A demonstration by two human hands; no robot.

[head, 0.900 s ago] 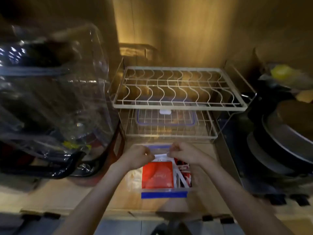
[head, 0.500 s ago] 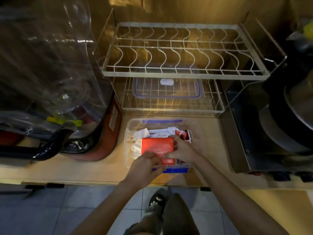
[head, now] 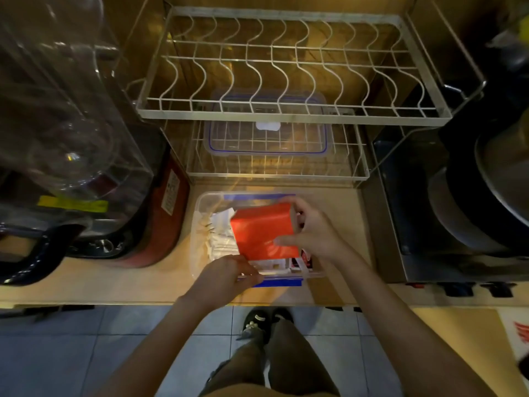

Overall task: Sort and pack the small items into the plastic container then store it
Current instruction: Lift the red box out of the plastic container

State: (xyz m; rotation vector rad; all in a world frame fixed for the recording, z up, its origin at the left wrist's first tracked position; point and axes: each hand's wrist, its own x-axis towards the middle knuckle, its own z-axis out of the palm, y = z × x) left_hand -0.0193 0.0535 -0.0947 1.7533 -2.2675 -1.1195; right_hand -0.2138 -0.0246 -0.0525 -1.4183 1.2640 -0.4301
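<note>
Your right hand (head: 312, 233) has its grip closed around a red packet (head: 262, 232), tilted over the clear plastic container (head: 200, 222) on the wooden surface (head: 137, 285). Your left hand (head: 226, 275) pinches the container's near rim. White sachets (head: 220, 242) lie inside. The lid (head: 267, 140) sits on the wire rack (head: 286, 116) behind.

The plastic container (head: 200, 224) sits on the counter (head: 114, 285), before the dish rack (head: 286, 113).

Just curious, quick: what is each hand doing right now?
Left hand: closed on the near rim of the plastic container.
Right hand: closed, holding the red packet above the container.
</note>
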